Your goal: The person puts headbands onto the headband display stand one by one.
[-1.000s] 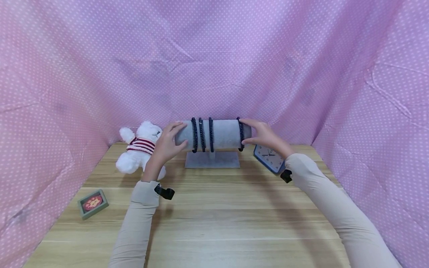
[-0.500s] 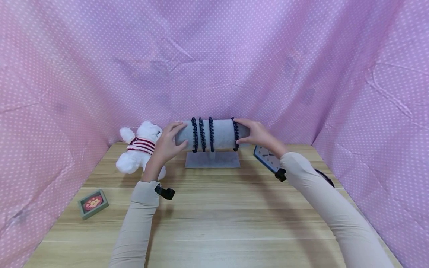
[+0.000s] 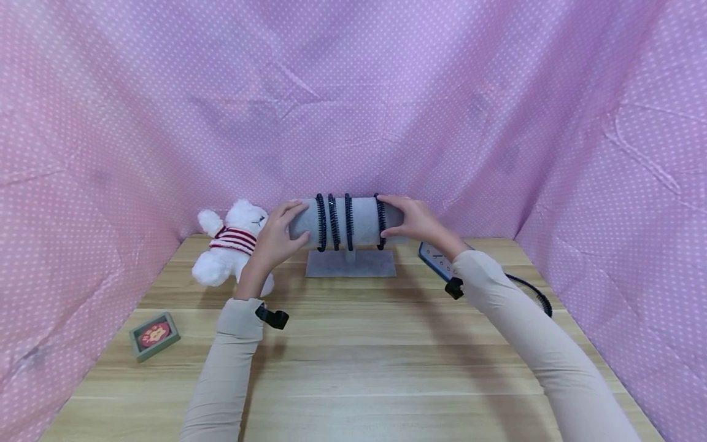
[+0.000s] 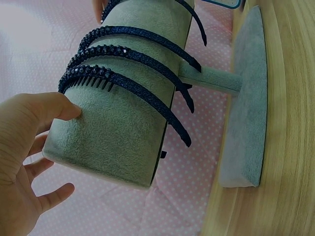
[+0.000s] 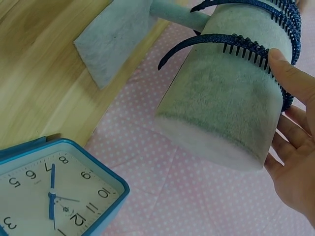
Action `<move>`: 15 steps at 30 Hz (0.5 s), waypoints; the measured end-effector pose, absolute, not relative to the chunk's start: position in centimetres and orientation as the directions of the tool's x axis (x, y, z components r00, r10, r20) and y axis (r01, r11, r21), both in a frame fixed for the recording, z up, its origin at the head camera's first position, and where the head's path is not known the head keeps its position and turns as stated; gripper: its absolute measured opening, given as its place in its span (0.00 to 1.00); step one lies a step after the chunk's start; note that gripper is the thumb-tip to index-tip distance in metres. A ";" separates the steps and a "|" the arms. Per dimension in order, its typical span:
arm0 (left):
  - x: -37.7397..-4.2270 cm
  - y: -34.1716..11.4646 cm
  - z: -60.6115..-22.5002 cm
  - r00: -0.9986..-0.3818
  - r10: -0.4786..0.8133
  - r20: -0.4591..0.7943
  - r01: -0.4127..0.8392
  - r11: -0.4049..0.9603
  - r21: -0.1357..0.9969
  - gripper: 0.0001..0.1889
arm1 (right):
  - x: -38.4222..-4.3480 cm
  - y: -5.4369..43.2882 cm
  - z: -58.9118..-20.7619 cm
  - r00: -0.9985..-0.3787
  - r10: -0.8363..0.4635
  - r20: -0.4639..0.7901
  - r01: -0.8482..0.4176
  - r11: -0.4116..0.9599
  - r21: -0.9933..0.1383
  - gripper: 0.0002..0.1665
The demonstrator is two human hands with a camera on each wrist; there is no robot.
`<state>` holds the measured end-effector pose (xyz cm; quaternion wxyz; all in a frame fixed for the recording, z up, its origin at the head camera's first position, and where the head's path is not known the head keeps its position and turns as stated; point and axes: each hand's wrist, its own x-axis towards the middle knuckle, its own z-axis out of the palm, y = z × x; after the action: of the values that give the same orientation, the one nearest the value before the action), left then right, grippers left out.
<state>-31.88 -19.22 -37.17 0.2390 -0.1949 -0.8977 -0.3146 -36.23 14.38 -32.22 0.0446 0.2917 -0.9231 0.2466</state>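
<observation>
A grey velvet T-bar display stand [image 3: 364, 230] is on the table with several dark, beaded headbands round its horizontal roll. My left hand [image 3: 274, 239] holds the roll's left end, thumb in front and fingers over the top. Beside its thumb is the leftmost headband [image 4: 147, 96], with comb teeth against the velvet. My right hand [image 3: 417, 222] pinches the rightmost headband [image 5: 197, 40] from the right end. In the right wrist view its thumb presses the toothed band. A gap of bare velvet separates this headband from the nearest one on its left [image 3: 348, 224].
A white plush toy [image 3: 212, 270] in a striped top is behind the left wrist. A small green frame [image 3: 146, 353] lies at front left. Under the right forearm, a blue-edged clock [image 5: 29, 201] is partly covered. Another dark headband [image 3: 536, 290] lies at right. Pink dotted cloth surrounds the table.
My right hand has slid the rightmost headband leftward along the roll. As the right forearm shifted left, the headband lying on the table came into view. My left hand has stayed put.
</observation>
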 end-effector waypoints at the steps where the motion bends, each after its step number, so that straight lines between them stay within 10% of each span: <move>1: -31.9 -19.2 -37.2 -0.810 0.199 0.552 0.500 0.726 0.472 0.31 | -36.3 14.3 -32.3 -0.824 -0.518 0.228 -0.563 0.707 -0.428 0.52; 15: -32.0 -19.3 -37.4 -0.802 0.196 0.564 0.506 0.725 0.467 0.32 | -36.6 12.4 -32.6 -0.794 -0.547 0.265 -0.606 0.684 -0.406 0.53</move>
<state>-32.01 -19.28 -37.39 0.2462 -0.1962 -0.8955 -0.3146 -36.62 12.39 -32.63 0.0612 0.3149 -0.9156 0.2425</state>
